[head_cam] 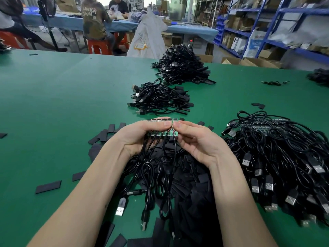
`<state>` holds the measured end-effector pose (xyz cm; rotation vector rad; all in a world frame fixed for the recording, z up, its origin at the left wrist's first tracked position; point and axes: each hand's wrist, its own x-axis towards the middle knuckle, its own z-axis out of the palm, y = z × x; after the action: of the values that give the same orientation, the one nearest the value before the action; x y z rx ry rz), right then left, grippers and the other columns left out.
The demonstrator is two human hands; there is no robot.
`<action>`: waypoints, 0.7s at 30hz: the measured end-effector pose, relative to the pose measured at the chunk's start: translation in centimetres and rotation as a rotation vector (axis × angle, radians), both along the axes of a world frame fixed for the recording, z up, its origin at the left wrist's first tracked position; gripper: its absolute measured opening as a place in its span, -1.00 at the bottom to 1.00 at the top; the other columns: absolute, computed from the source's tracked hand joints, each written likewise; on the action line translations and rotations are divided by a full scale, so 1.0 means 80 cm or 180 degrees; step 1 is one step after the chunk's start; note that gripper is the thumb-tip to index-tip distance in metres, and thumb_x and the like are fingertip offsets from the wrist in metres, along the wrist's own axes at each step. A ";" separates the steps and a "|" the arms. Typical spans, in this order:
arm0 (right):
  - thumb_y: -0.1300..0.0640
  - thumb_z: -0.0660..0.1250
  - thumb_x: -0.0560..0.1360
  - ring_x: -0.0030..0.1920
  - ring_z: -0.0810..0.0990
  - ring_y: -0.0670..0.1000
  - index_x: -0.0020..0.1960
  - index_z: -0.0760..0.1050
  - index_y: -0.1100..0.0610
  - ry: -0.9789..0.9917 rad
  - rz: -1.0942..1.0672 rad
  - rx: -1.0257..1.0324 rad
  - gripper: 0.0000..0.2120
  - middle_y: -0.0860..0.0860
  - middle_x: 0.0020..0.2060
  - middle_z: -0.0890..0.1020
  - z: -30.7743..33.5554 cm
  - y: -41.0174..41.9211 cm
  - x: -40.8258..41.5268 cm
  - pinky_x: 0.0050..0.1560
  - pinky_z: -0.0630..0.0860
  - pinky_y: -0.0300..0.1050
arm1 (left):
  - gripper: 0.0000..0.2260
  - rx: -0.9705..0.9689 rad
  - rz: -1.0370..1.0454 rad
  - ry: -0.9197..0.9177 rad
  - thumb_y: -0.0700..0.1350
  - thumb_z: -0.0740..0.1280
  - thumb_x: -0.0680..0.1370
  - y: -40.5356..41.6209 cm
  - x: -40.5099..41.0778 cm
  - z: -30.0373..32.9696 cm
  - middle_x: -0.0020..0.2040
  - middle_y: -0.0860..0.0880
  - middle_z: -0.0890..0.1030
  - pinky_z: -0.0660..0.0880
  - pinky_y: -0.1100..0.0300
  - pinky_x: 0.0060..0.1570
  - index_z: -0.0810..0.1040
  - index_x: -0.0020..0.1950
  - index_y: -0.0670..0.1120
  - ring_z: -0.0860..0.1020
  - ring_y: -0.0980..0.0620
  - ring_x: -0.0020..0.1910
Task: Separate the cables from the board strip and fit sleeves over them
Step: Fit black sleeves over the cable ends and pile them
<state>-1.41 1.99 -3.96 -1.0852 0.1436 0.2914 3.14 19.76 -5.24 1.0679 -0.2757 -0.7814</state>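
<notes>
Loose black sleeves (48,187) lie scattered on the green counter (53,97) at left, w/ a bigger heap of them just below the hands. Left hand (140,133) has its grip curled round the board strip (161,134), thumb on top, and right hand (191,138) pinches the strip's right end, thumbtips nearly touching, strip held above the counter at centre w/ black cables (153,172) hanging from it onto the sleeve heap. Beyond sit two bundles of cables (160,98), and at right a big pile of USB cables (277,161).
</notes>
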 end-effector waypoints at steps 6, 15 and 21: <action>0.17 0.57 0.20 -0.36 0.61 -0.15 -0.21 0.76 0.14 -0.0082 0.0055 0.0114 -0.83 -0.01 -0.28 0.70 0.004 0.004 -0.004 -0.32 0.57 -0.35 | -0.84 -0.0076 0.0181 -0.0025 -0.17 0.46 0.45 0.001 -0.001 0.002 -0.14 -0.07 0.71 0.61 0.27 -0.32 0.74 0.00 -0.11 0.69 0.07 -0.25; 0.01 0.56 0.40 -0.23 0.69 -0.08 -0.06 0.71 0.02 -0.0233 0.0051 -0.1104 -0.85 -0.05 -0.15 0.74 0.012 -0.011 -0.006 -0.33 0.54 -0.33 | -0.56 0.2984 0.2463 -0.2601 0.09 0.57 0.41 0.017 0.006 0.009 0.18 0.15 0.55 0.37 0.22 0.25 0.59 0.24 0.10 0.50 0.19 0.19; 0.06 0.43 0.56 -0.13 0.75 0.00 0.11 0.63 0.07 -0.0442 0.0118 -0.1346 -0.85 0.03 -0.07 0.76 0.016 -0.020 -0.010 -0.26 0.58 -0.28 | -0.81 0.1669 0.0803 -0.1665 0.02 0.45 0.54 0.007 0.000 0.029 -0.08 0.03 0.70 0.60 0.27 -0.08 0.64 0.09 -0.04 0.65 0.09 -0.07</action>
<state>-2.17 0.37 -2.67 -1.5246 0.0611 0.2224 3.12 20.33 -2.90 1.7663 -0.3785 -0.3354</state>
